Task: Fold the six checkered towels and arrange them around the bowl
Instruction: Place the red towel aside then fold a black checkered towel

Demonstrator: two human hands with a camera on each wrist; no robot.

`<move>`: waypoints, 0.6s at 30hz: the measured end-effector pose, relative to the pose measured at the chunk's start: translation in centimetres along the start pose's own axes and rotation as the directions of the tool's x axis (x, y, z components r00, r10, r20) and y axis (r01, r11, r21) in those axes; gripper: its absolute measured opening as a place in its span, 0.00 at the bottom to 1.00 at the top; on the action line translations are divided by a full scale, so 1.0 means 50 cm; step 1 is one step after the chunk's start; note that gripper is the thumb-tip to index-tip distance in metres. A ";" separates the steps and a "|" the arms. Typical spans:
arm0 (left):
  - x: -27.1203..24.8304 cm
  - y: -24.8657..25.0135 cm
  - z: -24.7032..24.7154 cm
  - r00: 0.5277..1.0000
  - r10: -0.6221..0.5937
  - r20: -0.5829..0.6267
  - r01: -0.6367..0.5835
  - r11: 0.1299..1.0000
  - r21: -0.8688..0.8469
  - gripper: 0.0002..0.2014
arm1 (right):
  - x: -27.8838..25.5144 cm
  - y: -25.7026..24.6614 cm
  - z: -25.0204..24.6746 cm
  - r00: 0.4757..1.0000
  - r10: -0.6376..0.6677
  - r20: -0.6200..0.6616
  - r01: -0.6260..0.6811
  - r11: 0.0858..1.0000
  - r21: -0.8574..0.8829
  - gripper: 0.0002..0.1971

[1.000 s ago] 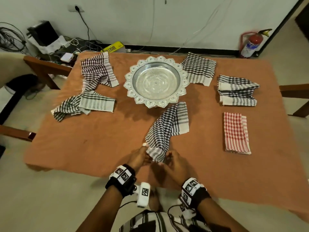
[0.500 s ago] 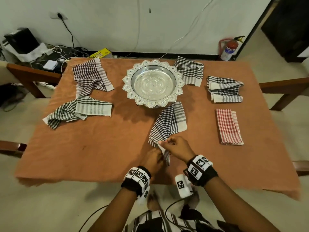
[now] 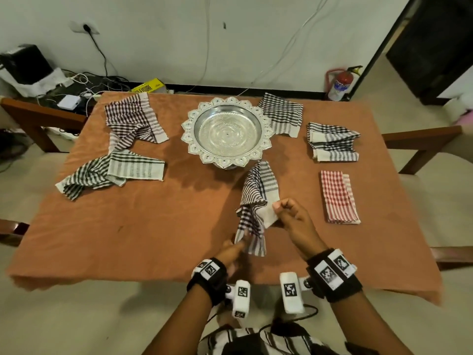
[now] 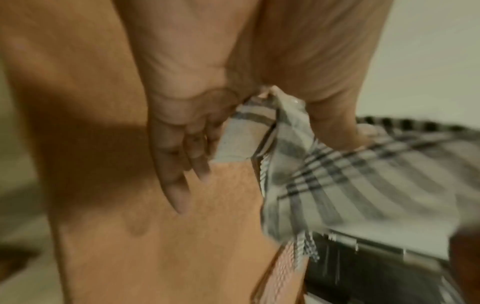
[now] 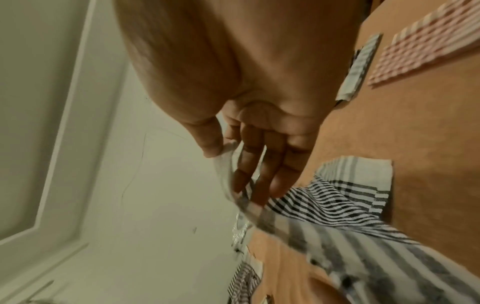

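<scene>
The head view is bright and mostly sharp. Straight lines bend near its edges. The shiny silver metal bowl with the scalloped rim (image 3: 227,131) glints and drops a dark shadow toward 7 o'clock on the orange cloth-covered table (image 3: 143,226). Both wrist views are dimmer, smeared and blurry. A broken, blocky patch sits at 5 o'clock in the left wrist view.

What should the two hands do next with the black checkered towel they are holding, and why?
Probably draw the hands apart to spread the towel flat. The left hand and right hand each pinch an edge, yet it hangs bunched below the bowl.
</scene>
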State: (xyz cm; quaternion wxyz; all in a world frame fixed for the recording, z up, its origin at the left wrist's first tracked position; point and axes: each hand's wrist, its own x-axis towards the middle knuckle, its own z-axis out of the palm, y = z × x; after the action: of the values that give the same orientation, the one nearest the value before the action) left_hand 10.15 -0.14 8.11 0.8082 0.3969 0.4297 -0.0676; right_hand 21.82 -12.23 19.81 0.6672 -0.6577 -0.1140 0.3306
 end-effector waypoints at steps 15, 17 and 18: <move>-0.172 0.148 -0.055 0.967 0.253 -0.024 -0.247 0.959 0.137 0.07 | -0.101 -0.207 -0.156 0.895 -0.333 -0.297 0.363 0.931 0.047 0.06; -0.204 0.180 -0.068 0.927 0.365 -0.085 -0.357 0.929 0.093 0.10 | -0.106 -0.208 -0.169 0.884 -0.357 -0.301 0.361 0.932 -0.044 0.07; -0.218 0.193 -0.068 0.911 0.399 -0.104 -0.395 0.917 0.056 0.10 | -0.108 -0.204 -0.173 0.877 -0.364 -0.314 0.361 0.930 -0.071 0.06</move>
State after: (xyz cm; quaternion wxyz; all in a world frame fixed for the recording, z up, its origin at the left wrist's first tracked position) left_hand 5.53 6.25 20.85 0.7726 0.4927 0.3841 0.1131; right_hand 25.77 -21.49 30.13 0.7234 -0.6730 -0.1266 0.0878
